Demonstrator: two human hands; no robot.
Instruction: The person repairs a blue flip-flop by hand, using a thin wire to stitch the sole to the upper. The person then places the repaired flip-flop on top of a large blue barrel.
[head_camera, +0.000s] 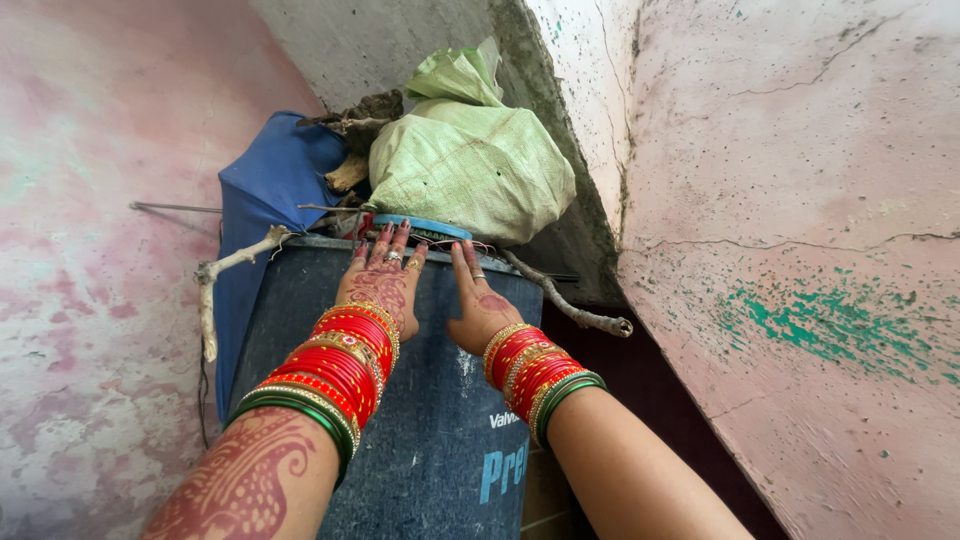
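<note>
Blue disc (425, 226), thin and flat, perched on the rim of the dark drum (400, 400) at centre of view, tucked under the green sack (470, 165). Probably light and stiff, a plastic lid or plate by the look; smooth, maybe slippery at the edge. Best gripped at the near edge, thumb under and fingers over, though pinned by the sack and likely to drag. Only a curved sliver showing, bright blue, with thin string or wire beside.

Left hand (380, 285) laid flat, fingers spread, tips touching the near edge, gripping nothing. Right hand (480, 300) at 3 o'clock of the left, open and flat against the drum wall, fingertips just below the rim, holding nothing.

Sack at 12 o'clock, bulky and soft. Blue cloth (270, 200) at 10 o'clock. Dry sticks (560, 295) at 4 o'clock. Pink walls (790, 200) around.
</note>
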